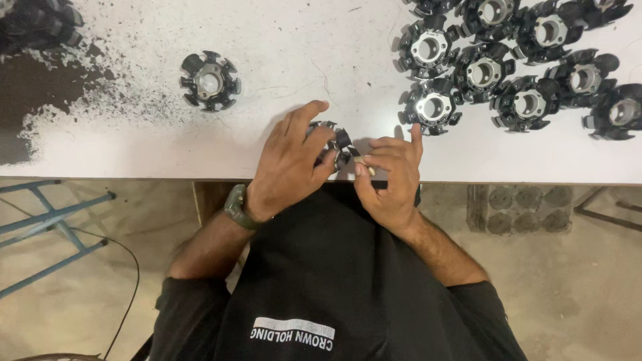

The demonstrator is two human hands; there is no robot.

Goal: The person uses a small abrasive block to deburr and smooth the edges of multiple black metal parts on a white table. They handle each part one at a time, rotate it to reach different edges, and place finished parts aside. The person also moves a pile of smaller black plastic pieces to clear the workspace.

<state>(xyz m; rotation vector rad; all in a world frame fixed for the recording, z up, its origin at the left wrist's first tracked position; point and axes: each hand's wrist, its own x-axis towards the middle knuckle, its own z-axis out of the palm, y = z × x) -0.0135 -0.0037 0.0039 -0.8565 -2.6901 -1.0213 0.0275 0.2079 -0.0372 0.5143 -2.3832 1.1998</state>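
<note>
Left hand cupped over black toothed ring part at near edge of white table; fingers curled, pressing its rim. Right hand just beside; thumb and forefinger pinching small pale piece against part's side. Part probably stiff, metal core with plastic teeth, moderately heavy, not fragile; best gripped across outer teeth, away from centre hole. Single like part apart at left; cluster of like parts at right. Dark powder scattered far left.
</note>
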